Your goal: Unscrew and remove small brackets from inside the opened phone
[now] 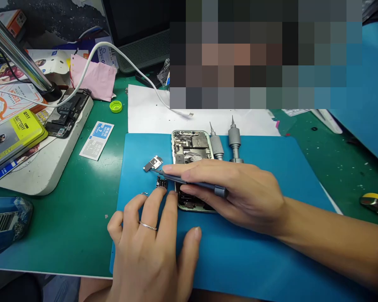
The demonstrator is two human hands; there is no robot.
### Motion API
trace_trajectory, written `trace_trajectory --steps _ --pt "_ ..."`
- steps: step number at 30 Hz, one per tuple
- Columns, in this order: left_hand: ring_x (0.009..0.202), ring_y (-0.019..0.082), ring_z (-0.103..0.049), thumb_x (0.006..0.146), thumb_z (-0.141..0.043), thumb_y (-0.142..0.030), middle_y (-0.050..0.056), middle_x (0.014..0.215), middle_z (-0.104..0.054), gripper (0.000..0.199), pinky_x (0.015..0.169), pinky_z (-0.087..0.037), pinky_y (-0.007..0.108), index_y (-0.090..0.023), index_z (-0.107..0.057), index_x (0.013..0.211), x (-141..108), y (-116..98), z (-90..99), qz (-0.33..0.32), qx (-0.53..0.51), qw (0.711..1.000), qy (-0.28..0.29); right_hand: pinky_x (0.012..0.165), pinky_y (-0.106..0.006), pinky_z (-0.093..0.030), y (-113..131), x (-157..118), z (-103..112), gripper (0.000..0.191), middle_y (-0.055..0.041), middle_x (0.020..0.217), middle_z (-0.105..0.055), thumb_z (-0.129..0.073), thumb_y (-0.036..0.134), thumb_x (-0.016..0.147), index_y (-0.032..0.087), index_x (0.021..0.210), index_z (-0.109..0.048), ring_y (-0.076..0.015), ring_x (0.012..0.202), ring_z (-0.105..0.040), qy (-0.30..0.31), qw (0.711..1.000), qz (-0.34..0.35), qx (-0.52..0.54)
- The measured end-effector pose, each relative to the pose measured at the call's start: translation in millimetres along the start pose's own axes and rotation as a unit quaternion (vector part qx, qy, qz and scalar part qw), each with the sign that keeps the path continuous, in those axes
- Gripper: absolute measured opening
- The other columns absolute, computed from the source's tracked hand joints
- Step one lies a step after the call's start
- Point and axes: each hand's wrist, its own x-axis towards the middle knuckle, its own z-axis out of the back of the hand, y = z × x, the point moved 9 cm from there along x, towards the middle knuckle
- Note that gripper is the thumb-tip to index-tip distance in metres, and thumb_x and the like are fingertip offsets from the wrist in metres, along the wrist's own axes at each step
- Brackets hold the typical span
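On a blue mat (pixel 255 260), the right hand (pixel 252 195) grips dark tweezers (pixel 220 191) across an opened phone (pixel 193 142), tips by a small metal-faced part (pixel 153 164) at left, while the left hand (pixel 148 247), fingers spread, reaches a black component (pixel 161 181) that a slip could flick away.

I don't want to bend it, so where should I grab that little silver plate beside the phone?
Probably by opposite edges of the plate's broader silver end, coming from the right with the tweezers. It lies on the mat, thin and low, its narrower dark end toward the lower left, leaving the broader end easier to pinch.
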Motion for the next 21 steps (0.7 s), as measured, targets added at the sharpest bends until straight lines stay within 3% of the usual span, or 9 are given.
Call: trace_trajectory --steps 5,9,13,17,21 --pt "0.118 0.029 -0.058 0.108 -0.049 -0.031 0.002 0.139 -0.073 0.035 0.094 -0.033 0.048 -0.021 -0.069 0.135 0 -1 -0.5 -0.009 0.001 1.0 -0.003 0.1 -0.024 -0.066 2 0 3 0.034 -0.0104 0.123 -0.08 -0.067 0.002 0.097 0.018 0.127 -0.061 -0.014 0.115 -0.077 -0.005 1.0 0.013 -0.004" --pt "0.119 0.03 -0.058 0.11 -0.046 -0.036 0.004 0.14 -0.072 0.038 0.093 -0.033 0.048 -0.02 -0.068 0.136 1 -2 -0.6 -0.013 0.004 1.0 -0.003 0.098 -0.022 -0.066 3 -1 7 0.029 -0.0092 0.116 -0.082 -0.068 0.01 0.099 0.017 0.126 -0.063 -0.0141 0.109 -0.079 -0.006 1.0 0.0 -0.003" --pt "0.123 0.029 -0.058 0.111 -0.046 -0.037 0.004 0.145 -0.07 0.039 0.093 -0.033 0.048 -0.019 -0.067 0.138 1 -3 -0.8 -0.021 0.004 1.0 0.0 0.095 -0.025 -0.068 4 -3 16 0.037 -0.0103 0.116 -0.081 -0.069 0.009 0.098 0.018 0.133 -0.061 -0.0159 0.109 -0.079 -0.026 0.999 -0.013 0.03" --pt "0.127 0.029 -0.057 0.11 -0.048 -0.038 0.004 0.151 -0.065 0.042 0.093 -0.032 0.048 -0.017 -0.063 0.143 2 -5 -2.6 -0.04 0.018 0.999 0.01 0.093 -0.019 -0.067 1 -4 30 0.041 -0.0059 0.111 -0.082 -0.074 0.008 0.095 0.018 0.134 -0.065 -0.0124 0.105 -0.08 -0.093 0.996 -0.013 0.012" --pt "0.126 0.028 -0.058 0.11 -0.05 -0.04 0.005 0.15 -0.066 0.043 0.09 -0.032 0.048 -0.016 -0.061 0.144 2 -6 0.9 -0.044 0.011 0.999 -0.002 0.089 -0.032 -0.07 -8 -11 43 0.059 -0.0023 0.102 -0.082 -0.075 0.013 0.096 0.024 0.151 -0.056 -0.0195 0.091 -0.082 -0.198 0.979 -0.011 0.034"
